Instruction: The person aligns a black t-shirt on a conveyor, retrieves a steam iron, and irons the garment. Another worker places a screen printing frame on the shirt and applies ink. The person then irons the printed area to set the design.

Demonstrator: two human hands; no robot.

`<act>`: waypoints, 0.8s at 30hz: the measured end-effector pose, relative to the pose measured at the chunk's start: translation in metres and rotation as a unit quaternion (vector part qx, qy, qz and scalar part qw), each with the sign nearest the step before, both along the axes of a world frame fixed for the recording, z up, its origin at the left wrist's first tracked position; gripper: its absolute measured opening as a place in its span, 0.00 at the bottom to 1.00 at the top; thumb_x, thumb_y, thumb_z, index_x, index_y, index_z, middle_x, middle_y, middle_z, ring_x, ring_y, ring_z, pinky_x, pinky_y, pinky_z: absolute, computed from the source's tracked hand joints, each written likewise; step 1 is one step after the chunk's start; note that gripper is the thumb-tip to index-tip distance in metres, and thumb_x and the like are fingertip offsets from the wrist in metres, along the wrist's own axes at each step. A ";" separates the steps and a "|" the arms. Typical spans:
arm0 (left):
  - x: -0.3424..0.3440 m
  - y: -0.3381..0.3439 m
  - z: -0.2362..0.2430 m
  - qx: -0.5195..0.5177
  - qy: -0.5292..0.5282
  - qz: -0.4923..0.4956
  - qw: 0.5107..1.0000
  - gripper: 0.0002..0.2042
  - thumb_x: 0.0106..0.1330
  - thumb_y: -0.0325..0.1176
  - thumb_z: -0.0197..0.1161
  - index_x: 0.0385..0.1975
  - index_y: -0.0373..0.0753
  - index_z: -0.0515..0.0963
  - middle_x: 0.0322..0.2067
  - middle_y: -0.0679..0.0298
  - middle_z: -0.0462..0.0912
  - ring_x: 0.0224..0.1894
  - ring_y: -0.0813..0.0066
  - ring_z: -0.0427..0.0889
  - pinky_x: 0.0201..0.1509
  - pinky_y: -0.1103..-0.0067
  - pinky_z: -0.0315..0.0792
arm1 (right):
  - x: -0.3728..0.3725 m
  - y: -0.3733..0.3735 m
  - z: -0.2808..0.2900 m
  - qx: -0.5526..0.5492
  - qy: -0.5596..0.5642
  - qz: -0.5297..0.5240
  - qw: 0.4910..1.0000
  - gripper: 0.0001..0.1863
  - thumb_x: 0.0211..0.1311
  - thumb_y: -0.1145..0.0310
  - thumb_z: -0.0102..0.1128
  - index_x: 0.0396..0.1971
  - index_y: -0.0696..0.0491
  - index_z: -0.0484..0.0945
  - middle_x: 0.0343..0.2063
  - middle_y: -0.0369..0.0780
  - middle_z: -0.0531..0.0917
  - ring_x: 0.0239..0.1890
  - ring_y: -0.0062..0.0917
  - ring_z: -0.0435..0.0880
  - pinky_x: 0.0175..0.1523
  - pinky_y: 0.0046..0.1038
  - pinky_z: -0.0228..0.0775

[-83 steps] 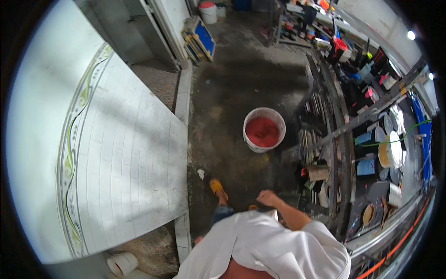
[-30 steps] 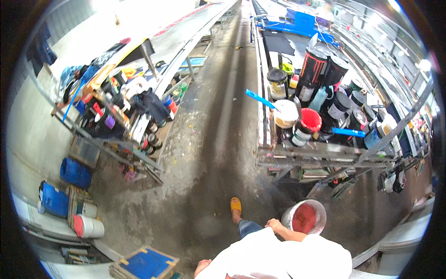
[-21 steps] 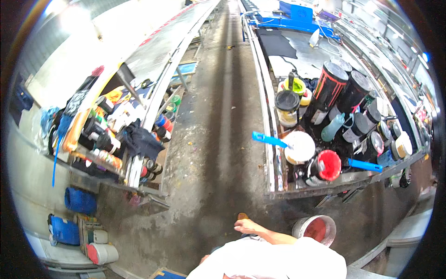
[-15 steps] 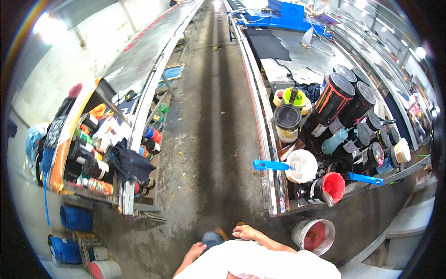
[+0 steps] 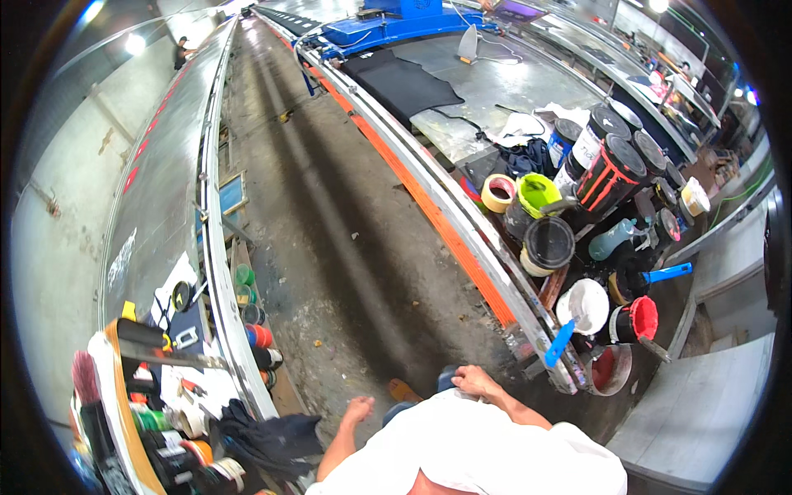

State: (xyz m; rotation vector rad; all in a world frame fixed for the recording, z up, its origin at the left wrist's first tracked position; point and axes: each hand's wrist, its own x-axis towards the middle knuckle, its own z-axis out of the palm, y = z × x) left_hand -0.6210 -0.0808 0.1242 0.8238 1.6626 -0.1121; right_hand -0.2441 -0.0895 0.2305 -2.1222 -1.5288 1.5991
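swung farther apart, the person's left hand (image 5: 357, 409) and right hand (image 5: 475, 382) show loosely half-curled fingers with nothing visible in them, black cloth (image 5: 276, 439) near the left fingers, red-filled bucket (image 5: 623, 373) well right of the right ones, both untouched.

Two bare hands, count them: the left hand (image 5: 360, 408) just past six o'clock, the right hand (image 5: 476, 381) at five! One yellow slipper (image 5: 404, 391) showed at six. Two blue handles (image 5: 667, 273) stuck out, one at three, one at four; one red-coated pot (image 5: 624, 324) and one white pot (image 5: 587, 299) sat between those hours, one floor bucket (image 5: 622, 371) at four. One lime-green bucket (image 5: 535, 189) held two o'clock, one iron (image 5: 469, 45) nearly one, one blue machine (image 5: 396, 31) noon. Dark tubs (image 5: 610, 175) near two overlapped beyond counting. One distant person (image 5: 180, 54), past ten!
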 end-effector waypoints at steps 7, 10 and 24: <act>-0.107 0.136 -0.038 0.178 0.077 0.124 0.973 0.21 0.66 0.41 0.60 0.52 0.30 0.76 0.39 0.53 0.84 0.37 0.67 0.85 0.35 0.72 0.77 | -0.057 0.149 0.013 0.032 0.062 0.003 0.998 0.21 0.62 0.55 0.57 0.45 0.57 0.82 0.42 0.48 0.85 0.49 0.40 0.82 0.55 0.37 0.72; -0.115 0.168 -0.016 0.148 0.053 0.179 0.971 0.20 0.66 0.40 0.60 0.49 0.30 0.78 0.39 0.52 0.84 0.36 0.65 0.84 0.33 0.71 0.76 | -0.076 0.222 -0.011 0.035 0.154 0.052 0.986 0.23 0.66 0.52 0.55 0.49 0.56 0.80 0.41 0.44 0.85 0.48 0.34 0.82 0.55 0.34 0.71; -0.111 0.336 -0.024 0.107 0.043 0.174 0.978 0.13 0.64 0.40 0.59 0.31 0.34 0.78 0.25 0.53 0.81 0.25 0.67 0.79 0.26 0.66 0.71 | -0.099 0.553 0.087 0.079 0.261 0.120 0.955 0.27 0.68 0.52 0.54 0.57 0.59 0.74 0.51 0.49 0.81 0.54 0.39 0.80 0.58 0.34 0.70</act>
